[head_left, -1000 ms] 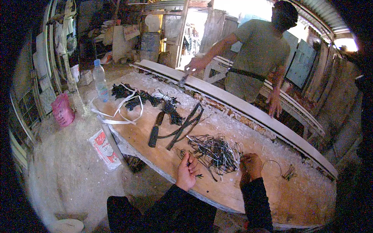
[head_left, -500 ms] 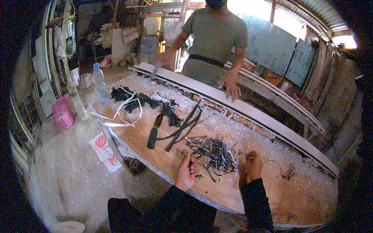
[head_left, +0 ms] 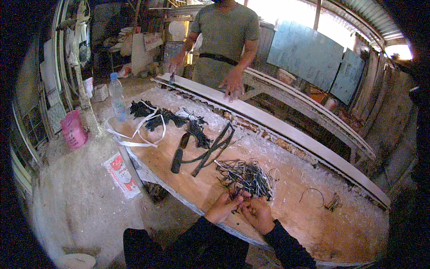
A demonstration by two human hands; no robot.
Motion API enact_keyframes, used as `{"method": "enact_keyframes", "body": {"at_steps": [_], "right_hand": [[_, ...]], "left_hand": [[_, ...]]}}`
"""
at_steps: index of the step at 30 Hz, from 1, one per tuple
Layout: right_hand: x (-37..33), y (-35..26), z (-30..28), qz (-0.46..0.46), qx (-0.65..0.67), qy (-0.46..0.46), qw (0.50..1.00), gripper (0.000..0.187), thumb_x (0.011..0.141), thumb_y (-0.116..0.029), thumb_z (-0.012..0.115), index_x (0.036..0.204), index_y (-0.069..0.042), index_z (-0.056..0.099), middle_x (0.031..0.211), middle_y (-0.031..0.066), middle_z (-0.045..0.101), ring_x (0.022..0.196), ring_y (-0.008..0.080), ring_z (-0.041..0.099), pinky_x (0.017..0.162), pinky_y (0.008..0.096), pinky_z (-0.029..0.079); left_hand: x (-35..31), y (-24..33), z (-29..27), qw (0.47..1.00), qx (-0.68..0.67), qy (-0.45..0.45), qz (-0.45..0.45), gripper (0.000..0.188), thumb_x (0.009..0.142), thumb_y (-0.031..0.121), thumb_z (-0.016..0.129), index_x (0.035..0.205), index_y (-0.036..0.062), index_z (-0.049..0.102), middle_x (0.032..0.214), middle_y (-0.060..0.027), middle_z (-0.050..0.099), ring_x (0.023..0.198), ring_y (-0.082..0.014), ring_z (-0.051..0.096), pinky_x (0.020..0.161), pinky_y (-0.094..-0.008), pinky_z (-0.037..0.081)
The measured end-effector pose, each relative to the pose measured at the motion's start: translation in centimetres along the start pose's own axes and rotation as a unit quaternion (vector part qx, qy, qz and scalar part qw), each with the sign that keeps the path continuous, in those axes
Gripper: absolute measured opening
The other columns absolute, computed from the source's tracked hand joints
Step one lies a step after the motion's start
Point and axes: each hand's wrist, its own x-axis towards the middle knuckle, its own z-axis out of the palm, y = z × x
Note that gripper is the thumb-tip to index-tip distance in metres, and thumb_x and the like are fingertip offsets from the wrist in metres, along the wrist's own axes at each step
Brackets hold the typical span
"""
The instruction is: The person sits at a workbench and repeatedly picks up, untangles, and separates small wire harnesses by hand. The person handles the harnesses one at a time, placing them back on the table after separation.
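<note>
Dim workshop: earth floor, metal roofing, bright daylight behind; a rounded wooden desk [head_left: 336, 237] crosses the middle.
Right hand [head_left: 258, 214]: over the last second it has come from the pile's right side to its near edge, beside the left hand [head_left: 222, 207]; handling now seems to be a two-handed, close-fingered matter.
Grip: fingers of both hands bent inward, tips meeting; cannot tell whether either is clenched on a cord, as the fingers hide it.
Tangled cord pile [head_left: 246, 175]: black and white, on the desk just beyond the fingertips; nothing blocks reach to it, though its loops could snag.
Left of the pile: dark strap [head_left: 208, 154], dark-handled tool [head_left: 179, 154], black bundles [head_left: 143, 109], white band [head_left: 143, 145], bottle [head_left: 117, 101].
Right of it: small loose strands [head_left: 333, 202].
Far edge: co-worker [head_left: 226, 36], shifted leftward along a long pale board [head_left: 268, 120]; well apart from these hands.
</note>
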Motion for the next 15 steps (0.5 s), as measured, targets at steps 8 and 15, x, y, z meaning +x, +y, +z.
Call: {"method": "enact_keyframes", "body": {"at_steps": [8,15], "right_hand": [[-0.4,1.6,0.7,0.0,0.044,-0.014,0.999,0.007,0.074,-0.016,0.061,0.075,-0.01,0.059,0.065,0.0092,0.057,0.062,0.0301,0.054,0.057,0.0407,0.04],[-0.1,2.1,0.0,-0.008,-0.076,-0.028,0.997,0.012,0.071,-0.016,0.066,0.08,-0.009,0.064,0.068,0.008,0.059,0.06,0.0249,0.053,0.059,0.0361,0.039]], "left_hand": [[0.5,-0.4,-0.9,0.984,-0.116,0.089,-0.105,0.028,0.088,0.038,0.048,0.086,0.0107,0.052,0.074,0.0028,0.047,0.073,-0.0105,0.048,0.067,-0.0251,0.041],[0.9,0.0,-1.3,0.937,-0.322,0.136,-0.028,0.027,0.089,0.038,0.044,0.081,0.0122,0.048,0.063,0.0042,0.037,0.053,-0.0069,0.037,0.046,-0.0193,0.031]]}}
